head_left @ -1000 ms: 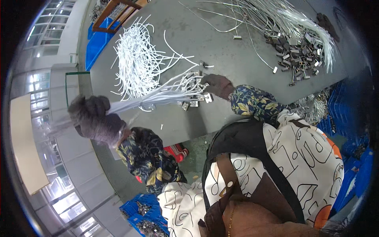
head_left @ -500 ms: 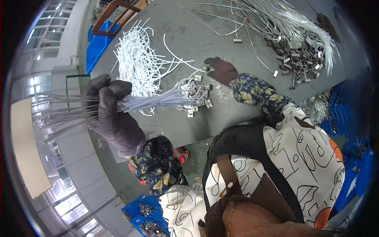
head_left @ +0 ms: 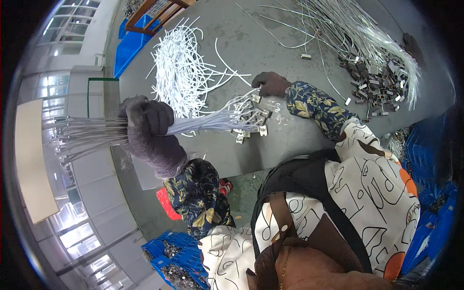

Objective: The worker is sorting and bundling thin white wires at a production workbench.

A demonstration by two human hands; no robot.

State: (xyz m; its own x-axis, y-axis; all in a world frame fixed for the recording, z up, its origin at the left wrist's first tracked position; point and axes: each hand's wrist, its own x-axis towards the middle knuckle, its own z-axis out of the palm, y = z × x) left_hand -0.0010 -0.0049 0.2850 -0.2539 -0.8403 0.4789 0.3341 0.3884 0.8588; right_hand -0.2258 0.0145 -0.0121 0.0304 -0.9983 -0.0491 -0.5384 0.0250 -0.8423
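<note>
My left hand (head_left: 150,126), in a dark glove, is wrapped round a bundle of thin wires (head_left: 205,123) held level above the table's left part. The bundle's loose ends stick out left of the fist. White-sleeved lengths run right, ending in several small metal-cased parts (head_left: 262,114). At the upper right end of that cluster is my right hand (head_left: 271,85), also gloved, with its fingers closed. One white wire leads up to its fingertips and seems pinched there; the wire's end is mostly hidden.
A pile of white tube-like strands (head_left: 179,72) lies on the grey table (head_left: 227,157) beyond my left hand. At the far right are long silvery wires (head_left: 355,31) and a heap of small dark parts (head_left: 372,84). Blue bins (head_left: 174,256) stand below the table.
The fingers of my right hand have closed at the end of one wire. My left fist has turned slightly, still round the bundle. The whole view has shifted a little.
</note>
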